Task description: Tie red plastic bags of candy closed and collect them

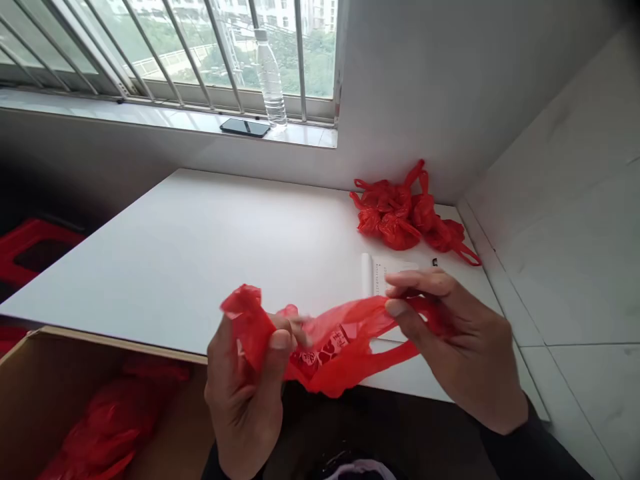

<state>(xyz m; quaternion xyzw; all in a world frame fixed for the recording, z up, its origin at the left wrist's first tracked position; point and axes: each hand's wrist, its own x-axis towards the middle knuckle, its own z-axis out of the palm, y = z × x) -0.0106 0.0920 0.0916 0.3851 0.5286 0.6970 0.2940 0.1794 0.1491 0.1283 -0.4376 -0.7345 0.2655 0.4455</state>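
A thin red plastic bag (333, 347) with printed marks is stretched between both my hands above the near edge of the white table (200, 247). My left hand (245, 393) pinches one bunched end of it between thumb and fingers. At the other end, my right hand (455, 340) grips the bag's handles. A pile of several knotted red bags (405, 213) lies at the far right of the table against the wall, apart from my hands.
An open cardboard box (100, 400) with red bags inside sits at lower left below the table edge. A white paper packet (383, 273) lies behind my right hand. A phone (245, 127) and a water bottle (270, 73) stand on the windowsill. A red stool (35, 247) is at left.
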